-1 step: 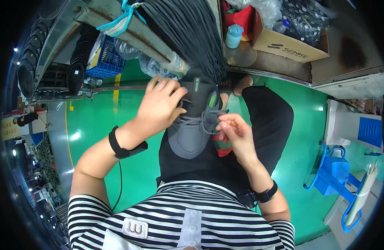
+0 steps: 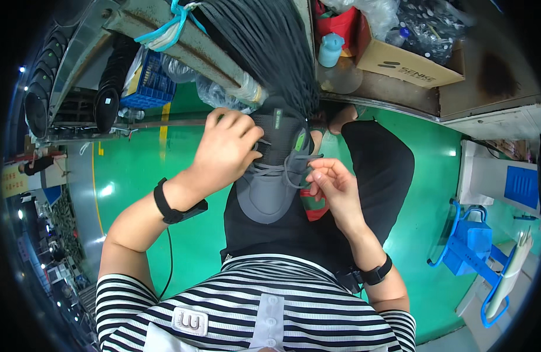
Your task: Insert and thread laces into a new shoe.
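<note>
A dark grey lace-up shoe rests toe toward me over my black-trousered lap. Its tongue has a small green-edged label, and a green patch marks its right side. My left hand is curled over the shoe's left edge beside the eyelets, thumb near the laces; parts of its fingertips are hidden. To the right of the shoe, my right hand pinches the grey shoelace between thumb and forefinger. The lace crosses the lower eyelets and forms a loose loop on the right side.
A thick bundle of dark laces hangs beyond the shoe, beside a rusty metal bar. At right stand a light-blue bottle and a cardboard box on a bench. A blue crate and shoe racks are at left; a blue-framed stool is at right.
</note>
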The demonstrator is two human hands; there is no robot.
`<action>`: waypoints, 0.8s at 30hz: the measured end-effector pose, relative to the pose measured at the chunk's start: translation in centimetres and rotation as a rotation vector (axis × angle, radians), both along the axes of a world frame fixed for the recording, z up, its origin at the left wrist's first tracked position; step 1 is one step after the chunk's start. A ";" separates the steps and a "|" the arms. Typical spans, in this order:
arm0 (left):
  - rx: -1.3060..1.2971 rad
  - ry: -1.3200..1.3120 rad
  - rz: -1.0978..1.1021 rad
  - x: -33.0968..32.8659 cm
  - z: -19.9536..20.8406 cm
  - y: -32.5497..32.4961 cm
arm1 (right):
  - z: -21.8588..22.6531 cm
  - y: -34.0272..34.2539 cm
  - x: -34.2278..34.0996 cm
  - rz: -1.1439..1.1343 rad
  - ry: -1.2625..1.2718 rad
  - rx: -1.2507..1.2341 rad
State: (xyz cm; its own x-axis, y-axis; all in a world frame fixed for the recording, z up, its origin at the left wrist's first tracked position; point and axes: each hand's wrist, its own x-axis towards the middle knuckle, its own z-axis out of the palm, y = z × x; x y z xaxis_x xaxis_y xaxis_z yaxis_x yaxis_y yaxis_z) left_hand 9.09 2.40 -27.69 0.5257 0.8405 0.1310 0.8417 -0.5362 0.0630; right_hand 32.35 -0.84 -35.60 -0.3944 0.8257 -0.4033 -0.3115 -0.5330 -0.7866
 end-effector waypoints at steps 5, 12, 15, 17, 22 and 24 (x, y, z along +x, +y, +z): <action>0.004 0.034 -0.309 1.8 -4.0 0.4 | -0.1 0.7 -2.2 0.007 0.023 -0.044; -0.097 -0.014 -0.116 2.0 -2.7 1.1 | -1.7 1.4 -1.5 -0.054 -0.100 0.140; -0.189 0.051 -0.116 2.6 -3.3 1.6 | 0.1 2.3 -2.0 -0.014 -0.350 0.293; -0.266 -0.090 -0.039 2.1 -4.2 2.3 | 0.2 3.7 -2.8 -0.158 -0.711 1.004; -0.337 -0.514 0.260 1.7 -4.8 2.1 | 0.4 4.3 -4.9 -0.095 -1.015 1.238; -0.344 -0.544 0.279 1.6 -4.5 2.1 | 0.4 4.2 -5.0 -0.053 -1.071 1.283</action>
